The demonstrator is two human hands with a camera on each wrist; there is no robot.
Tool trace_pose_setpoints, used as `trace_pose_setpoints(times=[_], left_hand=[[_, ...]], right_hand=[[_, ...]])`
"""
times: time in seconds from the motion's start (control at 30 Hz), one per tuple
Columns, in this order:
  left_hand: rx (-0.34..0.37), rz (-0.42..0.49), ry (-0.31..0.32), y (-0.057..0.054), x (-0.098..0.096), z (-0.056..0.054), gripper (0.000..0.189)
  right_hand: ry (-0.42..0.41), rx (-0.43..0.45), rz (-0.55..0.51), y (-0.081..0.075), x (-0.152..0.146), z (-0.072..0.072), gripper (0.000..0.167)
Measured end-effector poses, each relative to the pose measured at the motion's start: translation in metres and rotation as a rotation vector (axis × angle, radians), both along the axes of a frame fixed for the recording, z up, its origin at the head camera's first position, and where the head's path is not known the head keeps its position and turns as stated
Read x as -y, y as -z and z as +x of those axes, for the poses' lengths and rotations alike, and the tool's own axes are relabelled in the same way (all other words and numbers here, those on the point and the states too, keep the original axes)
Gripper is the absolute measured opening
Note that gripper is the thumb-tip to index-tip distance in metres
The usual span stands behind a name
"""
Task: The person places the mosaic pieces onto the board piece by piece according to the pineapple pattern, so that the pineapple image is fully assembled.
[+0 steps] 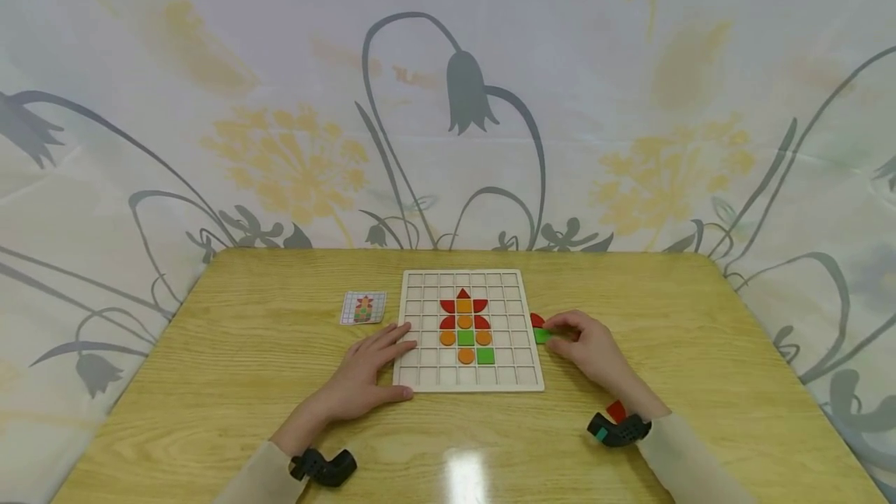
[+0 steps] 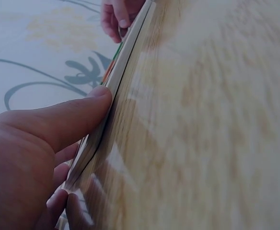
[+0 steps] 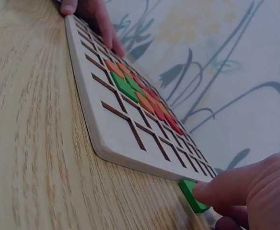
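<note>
A white gridded board (image 1: 514,317) lies on the table, with red, orange and green pieces set in its middle cells. In the lowest filled row, an orange circle (image 1: 466,356) sits beside a green square (image 1: 485,356). My left hand (image 1: 360,379) rests at the board's left side, fingers spread over the rim and thumb at the near corner. Just off the board's right edge, my right hand (image 1: 591,348) pinches a green square tile (image 3: 190,194) between thumb and fingers. Right behind that tile lies a red piece (image 1: 537,320).
A small pattern card (image 1: 363,307) with a coloured figure lies left of the board. Another red piece (image 1: 616,411) is on the table by the right wrist. Beyond the wooden table (image 1: 280,278) hangs a flower-printed cloth (image 1: 301,61).
</note>
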State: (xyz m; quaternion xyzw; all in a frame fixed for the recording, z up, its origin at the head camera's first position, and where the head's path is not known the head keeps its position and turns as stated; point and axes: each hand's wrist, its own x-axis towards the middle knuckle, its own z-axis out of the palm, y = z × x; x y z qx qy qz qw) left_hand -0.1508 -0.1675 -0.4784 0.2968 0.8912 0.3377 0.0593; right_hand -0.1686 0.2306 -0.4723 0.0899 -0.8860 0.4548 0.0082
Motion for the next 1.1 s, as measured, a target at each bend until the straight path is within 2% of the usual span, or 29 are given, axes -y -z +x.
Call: trace_pose_setpoints(times=[0.17, 0.3, 0.57, 0.83, 0.97, 1.1], left_hand=[[0.0, 0.0, -0.004, 0.0006, 0.0006, -0.0004, 0.069], [0.007, -0.003, -0.008, 0.0011, 0.0012, -0.0003, 0.069], [0.011, 0.001, -0.007, 0.0, 0.0006, 0.0003, 0.069], [0.004, -0.005, -0.017, 0.0001, 0.0003, 0.0001, 0.069], [0.001, -0.008, -0.018, -0.0004, -0.0002, 0.0001, 0.069], [0.001, -0.01, -0.019, -0.0011, -0.0007, 0.0006, 0.069]], right_hand=[[-0.053, 0.021, -0.008, -0.0017, -0.0037, -0.0023, 0.022], [-0.064, 0.041, -0.002, -0.0011, -0.0046, -0.0032, 0.023], [-0.067, 0.043, 0.011, -0.0016, -0.0044, -0.0025, 0.024], [-0.138, 0.02, 0.014, -0.0006, -0.006, -0.0039, 0.026], [-0.133, 0.004, 0.045, 0.0005, -0.0054, -0.0043, 0.025], [-0.126, 0.044, 0.033, 0.0, -0.0053, -0.005, 0.029]])
